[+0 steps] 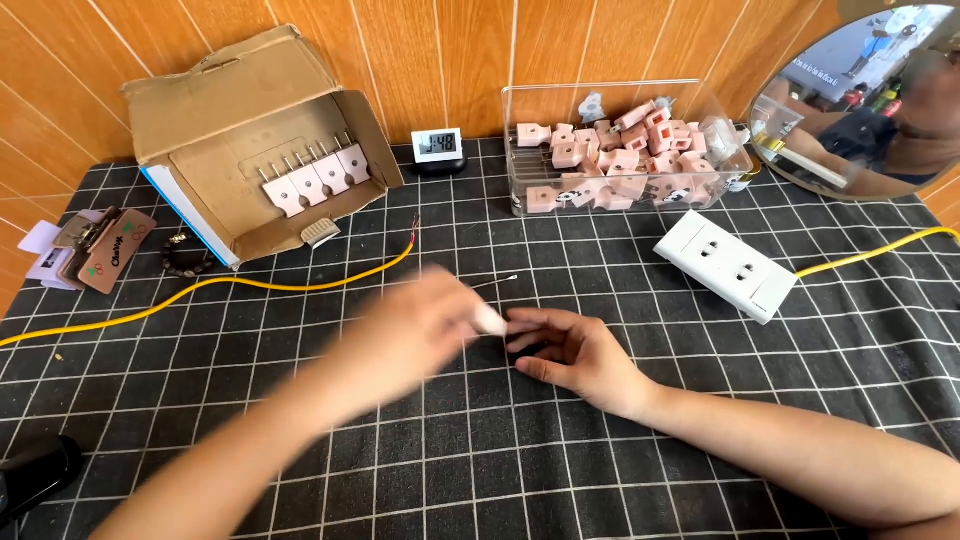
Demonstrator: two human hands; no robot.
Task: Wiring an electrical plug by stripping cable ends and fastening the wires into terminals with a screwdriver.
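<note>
Black checked cloth (700, 400) is covering the table; mid-frame, the blurred left hand (420, 330) is pinching a small pale piece (490, 320) while the right hand (570, 355), fingers curled, is steadying it.

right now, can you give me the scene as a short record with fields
surface: black grid-pattern cloth
left hand: blurred, meets the right hand at a small pale piece
right hand: fingers curled, resting on the cloth
box: open cardboard box with pink plugs in a row
bin: clear bin of pink plugs
other: white socket strip, yellow wire
</note>
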